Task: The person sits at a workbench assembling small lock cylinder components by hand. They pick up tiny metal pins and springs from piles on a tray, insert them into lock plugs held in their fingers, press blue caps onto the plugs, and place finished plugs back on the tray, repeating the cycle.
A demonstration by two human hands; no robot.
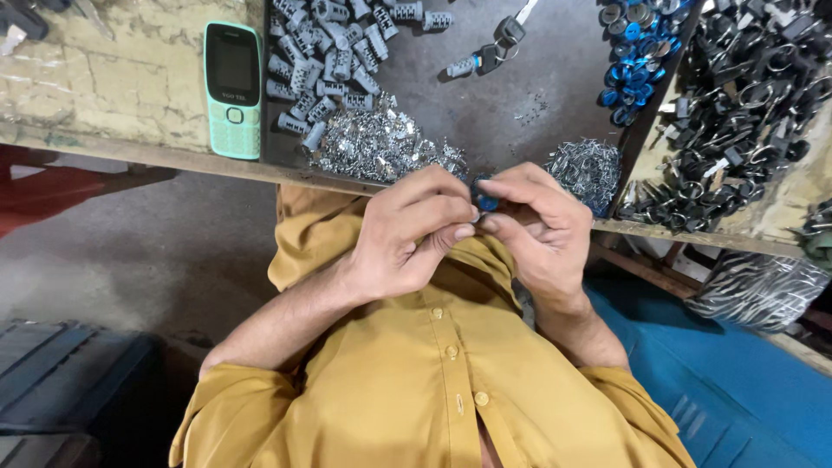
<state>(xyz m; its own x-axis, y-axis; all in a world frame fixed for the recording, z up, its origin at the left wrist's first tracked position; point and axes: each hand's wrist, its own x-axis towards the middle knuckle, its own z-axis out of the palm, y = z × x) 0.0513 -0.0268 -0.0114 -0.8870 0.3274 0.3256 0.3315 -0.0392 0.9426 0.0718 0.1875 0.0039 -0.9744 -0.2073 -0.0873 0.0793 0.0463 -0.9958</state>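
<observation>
My left hand [407,234] and my right hand [533,221] meet in front of my chest, just below the workbench edge. Between their fingertips they pinch a small round blue part [486,203], mostly hidden by the fingers. Both hands are closed around it, thumbs touching. Right above the hands lies a pile of tiny shiny metal pieces [381,143] on the dark tray [503,104]. A smaller heap of thin metal clips [588,169] sits by my right hand.
Several grey metal cylinders [325,52] lie at the tray's back left, a key bunch [494,54] in the middle, blue round parts [633,43] at the back right. A green push-button phone [232,87] lies on the bench. Black rings and parts [745,95] fill the right.
</observation>
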